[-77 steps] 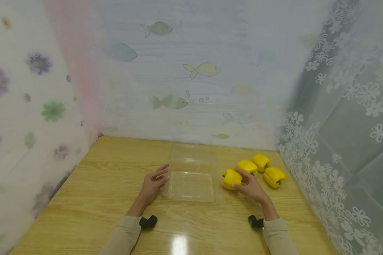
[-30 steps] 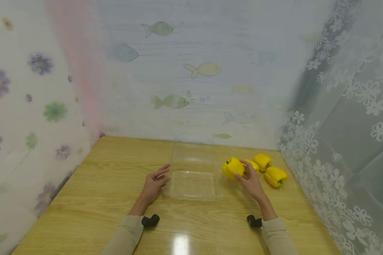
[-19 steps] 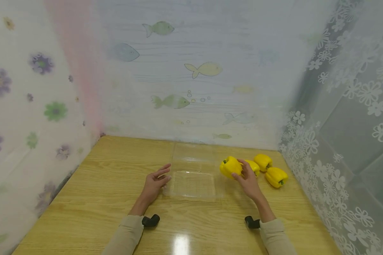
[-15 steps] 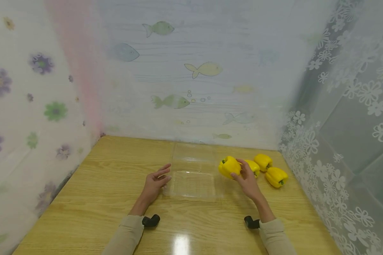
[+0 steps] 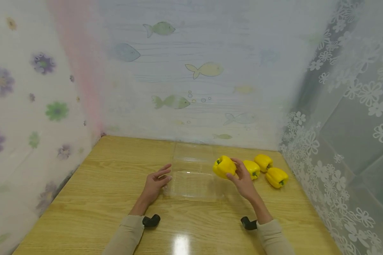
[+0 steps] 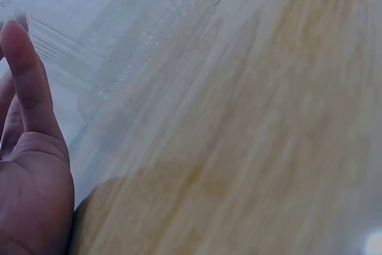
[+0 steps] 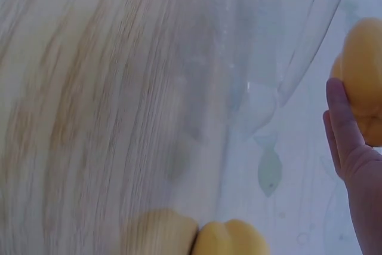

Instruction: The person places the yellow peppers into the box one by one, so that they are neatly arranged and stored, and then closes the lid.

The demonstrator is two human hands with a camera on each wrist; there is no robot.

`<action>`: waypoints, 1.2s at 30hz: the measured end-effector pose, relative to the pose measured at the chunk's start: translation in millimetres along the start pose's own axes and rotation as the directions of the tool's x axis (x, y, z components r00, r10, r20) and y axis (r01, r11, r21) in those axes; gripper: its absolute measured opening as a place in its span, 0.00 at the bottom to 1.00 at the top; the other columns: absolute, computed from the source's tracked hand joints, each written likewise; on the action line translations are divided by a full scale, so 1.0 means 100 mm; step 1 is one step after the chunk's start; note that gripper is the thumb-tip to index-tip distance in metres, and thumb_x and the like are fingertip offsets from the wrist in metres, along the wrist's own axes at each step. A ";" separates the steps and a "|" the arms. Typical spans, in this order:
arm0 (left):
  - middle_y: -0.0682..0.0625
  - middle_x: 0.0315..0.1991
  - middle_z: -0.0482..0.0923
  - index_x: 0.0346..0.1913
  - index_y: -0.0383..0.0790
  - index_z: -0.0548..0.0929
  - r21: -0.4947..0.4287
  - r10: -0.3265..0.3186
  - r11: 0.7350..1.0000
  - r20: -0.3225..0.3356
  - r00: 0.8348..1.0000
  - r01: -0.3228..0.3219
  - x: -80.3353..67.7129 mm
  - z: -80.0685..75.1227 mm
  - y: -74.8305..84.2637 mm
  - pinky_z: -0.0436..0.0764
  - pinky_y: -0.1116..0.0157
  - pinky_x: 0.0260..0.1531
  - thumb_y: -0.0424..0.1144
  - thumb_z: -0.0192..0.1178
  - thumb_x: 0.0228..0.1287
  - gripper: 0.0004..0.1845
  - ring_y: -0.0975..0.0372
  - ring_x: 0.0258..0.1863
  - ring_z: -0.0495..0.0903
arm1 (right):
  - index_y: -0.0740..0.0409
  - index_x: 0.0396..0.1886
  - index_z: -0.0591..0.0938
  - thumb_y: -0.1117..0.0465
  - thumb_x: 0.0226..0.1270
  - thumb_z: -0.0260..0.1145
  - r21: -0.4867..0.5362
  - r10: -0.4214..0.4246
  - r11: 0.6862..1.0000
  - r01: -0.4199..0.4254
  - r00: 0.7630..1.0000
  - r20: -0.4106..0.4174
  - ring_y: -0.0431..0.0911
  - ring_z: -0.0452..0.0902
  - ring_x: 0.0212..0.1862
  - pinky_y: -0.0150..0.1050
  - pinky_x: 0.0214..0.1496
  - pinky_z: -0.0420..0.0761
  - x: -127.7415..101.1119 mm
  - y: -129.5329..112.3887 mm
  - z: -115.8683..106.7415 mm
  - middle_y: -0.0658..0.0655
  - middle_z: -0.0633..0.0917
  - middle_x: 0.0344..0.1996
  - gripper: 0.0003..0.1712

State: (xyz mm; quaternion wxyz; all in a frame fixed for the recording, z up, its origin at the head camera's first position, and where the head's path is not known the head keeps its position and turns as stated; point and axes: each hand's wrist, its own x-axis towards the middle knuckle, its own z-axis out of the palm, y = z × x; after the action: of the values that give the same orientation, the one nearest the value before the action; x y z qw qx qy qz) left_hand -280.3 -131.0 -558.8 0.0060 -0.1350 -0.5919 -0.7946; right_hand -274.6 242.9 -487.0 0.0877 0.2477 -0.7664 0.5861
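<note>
The person's right hand grips a yellow bell pepper, fingers curled round its side, and holds it off the wooden table just above the right edge of the clear plastic clamshell container. The left hand rests against the container's left edge with fingers relaxed and fairly straight, one fingertip touching the ribbed clear wall. To the right of the container three more yellow peppers lie on the table close together, near the lace curtain. The pepper is smooth and rounded, so a loose hold could let it roll out of the fingers; the container looks light and thin, and a pepper dropped on its rim might tip or shove it if the left hand does not steady it. No brand, label or writing can be read anywhere; the wrist views are blurred.
</note>
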 end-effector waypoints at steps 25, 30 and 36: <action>0.38 0.76 0.64 0.65 0.13 0.68 -0.020 0.011 1.000 0.023 1.000 -0.010 -0.01 0.01 -0.01 0.77 0.75 0.27 0.26 0.65 0.67 0.29 0.71 0.35 0.79 | 0.61 0.75 0.62 0.69 0.75 0.62 0.082 0.063 0.994 -0.073 0.991 0.121 0.46 0.72 0.64 0.37 0.51 0.85 -0.03 -0.01 0.39 0.71 0.68 0.70 0.33; 0.39 0.76 0.64 0.65 0.13 0.68 0.000 0.015 1.000 0.032 0.999 -0.015 0.00 0.00 -0.01 0.77 0.75 0.27 0.27 0.65 0.68 0.29 0.71 0.35 0.79 | 0.57 0.76 0.62 0.68 0.75 0.63 0.057 0.067 0.996 -0.075 0.989 0.131 0.60 0.70 0.66 0.37 0.53 0.84 -0.01 -0.03 0.40 0.68 0.69 0.70 0.34; 0.39 0.76 0.63 0.66 0.14 0.69 -0.010 0.007 1.000 0.026 1.000 -0.007 0.00 -0.01 -0.01 0.78 0.75 0.27 0.26 0.65 0.68 0.28 0.70 0.35 0.78 | 0.57 0.75 0.63 0.68 0.74 0.64 0.081 0.053 0.995 -0.066 0.988 0.143 0.66 0.68 0.67 0.38 0.52 0.85 0.06 -0.07 0.47 0.68 0.68 0.70 0.34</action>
State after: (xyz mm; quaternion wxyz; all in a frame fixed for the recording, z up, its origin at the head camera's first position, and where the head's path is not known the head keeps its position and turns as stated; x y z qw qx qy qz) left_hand -280.9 -131.7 -559.6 0.0003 -0.1474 -0.5876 -0.7956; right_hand -268.7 195.6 -492.3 0.0050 0.2690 -0.7520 0.6018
